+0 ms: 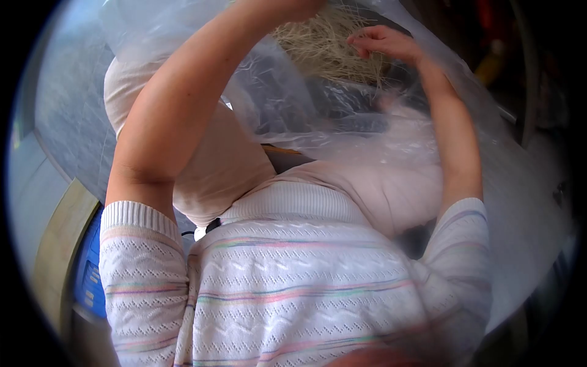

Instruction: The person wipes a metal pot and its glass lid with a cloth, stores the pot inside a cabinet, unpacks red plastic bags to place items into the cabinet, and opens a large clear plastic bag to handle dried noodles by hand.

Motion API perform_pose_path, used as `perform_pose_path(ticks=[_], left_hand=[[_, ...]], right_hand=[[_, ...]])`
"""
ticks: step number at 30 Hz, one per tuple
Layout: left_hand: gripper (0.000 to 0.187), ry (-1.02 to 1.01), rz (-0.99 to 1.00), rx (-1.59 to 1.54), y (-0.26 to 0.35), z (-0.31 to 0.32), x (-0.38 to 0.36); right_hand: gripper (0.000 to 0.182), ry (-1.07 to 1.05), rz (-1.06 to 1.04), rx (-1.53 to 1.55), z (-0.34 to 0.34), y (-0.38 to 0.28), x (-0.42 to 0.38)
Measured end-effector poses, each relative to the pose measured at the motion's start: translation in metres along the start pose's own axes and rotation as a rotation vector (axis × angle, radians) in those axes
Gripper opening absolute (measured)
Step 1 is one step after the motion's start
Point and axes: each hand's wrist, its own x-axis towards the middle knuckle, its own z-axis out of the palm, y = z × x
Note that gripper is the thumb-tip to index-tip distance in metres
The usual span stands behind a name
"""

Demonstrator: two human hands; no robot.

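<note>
A tangled heap of thin, pale, straw-like strands (321, 52) lies on clear plastic sheeting at the top of the head view. My right hand (386, 44) is at the heap's right edge, thumb and fingers bent together. Whether a strand is between those fingertips is too small to tell. My left hand (301, 7) reaches to the upper left of the heap and is partly cut off by the top edge of the view. Its fingers do not show.
Clear plastic sheeting (275, 92) spreads over my lap and to both sides. My legs in light trousers (214, 165) lie beneath and beside it. At the left are a pale board edge (58, 238) and a blue plastic object (90, 275).
</note>
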Motion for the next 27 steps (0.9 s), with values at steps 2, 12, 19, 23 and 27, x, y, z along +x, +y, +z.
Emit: perform_pose_path(ticks=[2, 12, 19, 23, 27], left_hand=[[0.025, -0.001, 0.001, -0.010, 0.001, 0.001, -0.001], [0.024, 0.063, 0.247, 0.142, -0.010, 0.014, -0.002], [0.025, 0.199, 0.051, 0.408, -0.030, 0.058, -0.009], [0.024, -0.139, -0.007, 0.461, -0.012, 0.057, -0.006], [0.019, -0.333, -0.136, 0.475, 0.030, 0.033, 0.002]], right_hand=[[0.037, 0.005, -0.045, -0.070, 0.002, -0.017, -0.005], [0.023, 0.482, 0.257, -0.245, 0.027, 0.054, 0.075], [0.041, 0.552, 0.319, 0.268, 0.001, 0.063, 0.048], [0.060, 0.359, 0.075, 0.463, 0.002, 0.014, 0.037], [0.042, 0.172, -0.176, 0.685, 0.009, -0.010, 0.049]])
